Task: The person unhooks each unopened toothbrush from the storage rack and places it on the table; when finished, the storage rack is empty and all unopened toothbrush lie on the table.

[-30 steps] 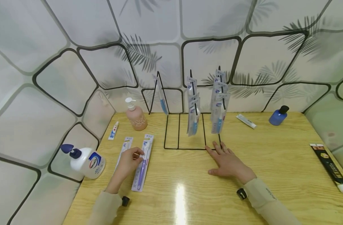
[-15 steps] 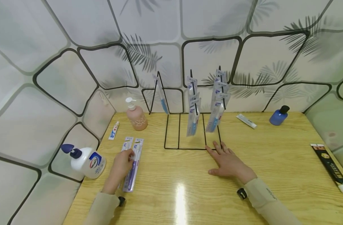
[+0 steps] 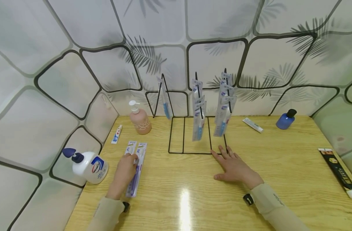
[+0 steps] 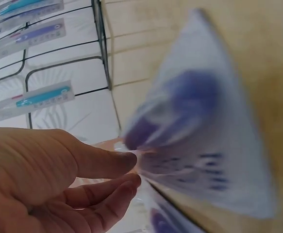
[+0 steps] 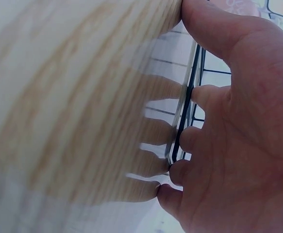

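At the left, my left hand (image 3: 124, 171) lies over two packaged toothbrushes. Thumb and fingertips pinch the near edge of the purple packaged toothbrush (image 3: 138, 173), whose large clear-and-white pack (image 4: 214, 145) tapers to the fingers in the left wrist view. Alongside it lies the other packaged toothbrush (image 3: 130, 147), mostly hidden under the hand. My right hand (image 3: 235, 166) rests with spread fingers on the table, fingertips at the front wire of the black wire rack (image 3: 193, 153). Packaged toothbrushes hang from the rack: one at left (image 3: 166, 109), some in the middle (image 3: 198, 125), several at right (image 3: 223, 112).
A pink pump bottle (image 3: 140, 122) and a small toothpaste tube (image 3: 116, 134) stand and lie behind the left hand. The white pump bottle (image 3: 90, 166) is farther left. On the right are a small white tube (image 3: 252, 124), a blue bottle (image 3: 286, 120) and a black toothpaste box (image 3: 337, 171).
My left hand has brought the purple packaged toothbrush leftward, down beside the other one. Over the last half second it has barely shifted. The hanging packs sway slightly; my right hand stays put.
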A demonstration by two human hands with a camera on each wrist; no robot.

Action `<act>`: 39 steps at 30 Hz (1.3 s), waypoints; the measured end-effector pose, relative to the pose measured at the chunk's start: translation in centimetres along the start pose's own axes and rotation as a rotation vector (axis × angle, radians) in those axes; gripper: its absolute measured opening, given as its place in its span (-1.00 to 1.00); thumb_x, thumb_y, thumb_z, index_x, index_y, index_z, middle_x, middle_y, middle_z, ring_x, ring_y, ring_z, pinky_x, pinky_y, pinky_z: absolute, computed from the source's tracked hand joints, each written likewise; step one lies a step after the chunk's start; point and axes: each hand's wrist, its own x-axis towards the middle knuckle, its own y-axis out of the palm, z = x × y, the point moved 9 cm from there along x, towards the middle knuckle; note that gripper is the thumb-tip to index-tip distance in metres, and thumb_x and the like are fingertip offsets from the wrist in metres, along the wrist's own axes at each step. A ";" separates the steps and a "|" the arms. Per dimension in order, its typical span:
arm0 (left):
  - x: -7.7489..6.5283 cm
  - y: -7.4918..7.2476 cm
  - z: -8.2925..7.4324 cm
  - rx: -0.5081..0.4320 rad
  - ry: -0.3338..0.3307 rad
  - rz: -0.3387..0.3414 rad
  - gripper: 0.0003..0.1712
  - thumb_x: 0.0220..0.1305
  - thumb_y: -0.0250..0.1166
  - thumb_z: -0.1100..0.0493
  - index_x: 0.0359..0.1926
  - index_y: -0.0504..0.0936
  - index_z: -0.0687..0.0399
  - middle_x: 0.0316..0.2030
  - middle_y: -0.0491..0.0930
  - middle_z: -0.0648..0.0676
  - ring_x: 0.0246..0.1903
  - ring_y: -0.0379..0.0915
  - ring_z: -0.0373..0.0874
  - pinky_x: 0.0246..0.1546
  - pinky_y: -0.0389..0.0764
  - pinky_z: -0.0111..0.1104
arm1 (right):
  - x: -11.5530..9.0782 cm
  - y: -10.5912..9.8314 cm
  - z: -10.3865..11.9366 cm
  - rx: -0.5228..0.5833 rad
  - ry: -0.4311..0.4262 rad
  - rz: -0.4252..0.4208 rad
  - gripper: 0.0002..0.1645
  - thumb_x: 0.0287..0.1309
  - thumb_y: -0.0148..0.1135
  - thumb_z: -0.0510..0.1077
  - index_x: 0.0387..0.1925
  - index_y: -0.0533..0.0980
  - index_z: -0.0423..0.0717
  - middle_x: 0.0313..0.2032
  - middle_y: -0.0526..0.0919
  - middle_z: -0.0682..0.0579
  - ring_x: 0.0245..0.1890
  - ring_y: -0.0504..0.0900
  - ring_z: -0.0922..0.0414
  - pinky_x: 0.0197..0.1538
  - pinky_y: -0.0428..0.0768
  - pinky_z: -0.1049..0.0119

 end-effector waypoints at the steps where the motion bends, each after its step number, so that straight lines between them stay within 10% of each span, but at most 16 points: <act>1: 0.2 -0.2 -0.1 -0.005 0.008 -0.012 -0.71 0.01 0.38 0.52 -0.17 0.72 0.38 -0.33 0.67 0.33 -0.31 0.61 0.22 -0.21 0.63 0.02 | 0.0 0.0 0.0 -0.002 -0.004 -0.003 0.16 0.20 0.34 0.31 0.62 0.01 0.02 0.59 -0.11 -0.37 0.54 -0.18 -0.49 0.42 0.06 -0.48; 13: 6.8 -4.4 -4.3 -0.510 0.169 -0.187 -0.69 0.21 0.42 0.39 0.00 0.72 0.27 0.14 0.66 0.31 0.18 0.56 0.26 0.19 0.55 0.11 | 0.1 0.1 -0.2 0.001 -0.009 -0.016 0.16 0.17 0.35 0.34 0.62 0.03 0.04 0.58 -0.10 -0.38 0.54 -0.17 -0.50 0.41 0.05 -0.49; 21: 12.6 -4.5 -5.8 -0.963 0.090 -0.229 -0.77 0.35 0.27 0.41 -0.01 0.67 0.42 0.23 0.56 0.35 0.37 0.37 0.21 0.46 0.31 0.02 | 0.1 0.5 -0.2 -0.002 -0.012 -0.019 0.16 0.17 0.35 0.33 0.62 0.04 0.05 0.58 -0.10 -0.37 0.55 -0.17 -0.49 0.42 0.06 -0.48; 27: 15.7 -4.5 -6.8 -1.068 0.042 -0.230 -0.82 0.43 0.19 0.35 -0.11 0.66 0.43 0.38 0.47 0.23 0.46 0.29 0.07 0.44 0.36 -0.08 | -0.1 0.6 -0.2 0.014 -0.009 -0.016 0.16 0.18 0.34 0.33 0.62 0.03 0.03 0.59 -0.11 -0.35 0.55 -0.17 -0.49 0.42 0.05 -0.48; 32: 17.5 -5.0 -7.8 -1.172 0.067 -0.236 -0.83 0.40 0.21 0.36 -0.14 0.65 0.44 0.28 0.57 0.24 0.38 0.42 -0.02 0.41 0.41 -0.11 | -0.1 0.6 -0.3 0.014 -0.007 -0.021 0.17 0.17 0.33 0.36 0.62 0.02 0.05 0.60 -0.11 -0.34 0.55 -0.18 -0.49 0.42 0.05 -0.49; 39: 18.0 -6.2 -9.4 -1.231 0.109 -0.350 -0.91 0.30 0.40 0.28 -0.36 0.79 0.10 -0.32 0.76 -0.05 -0.25 0.65 -0.24 -0.06 0.66 -0.35 | 0.0 0.5 -0.6 -0.004 -0.002 -0.026 0.18 0.15 0.34 0.38 0.62 0.03 0.07 0.59 -0.09 -0.34 0.54 -0.16 -0.50 0.41 0.06 -0.50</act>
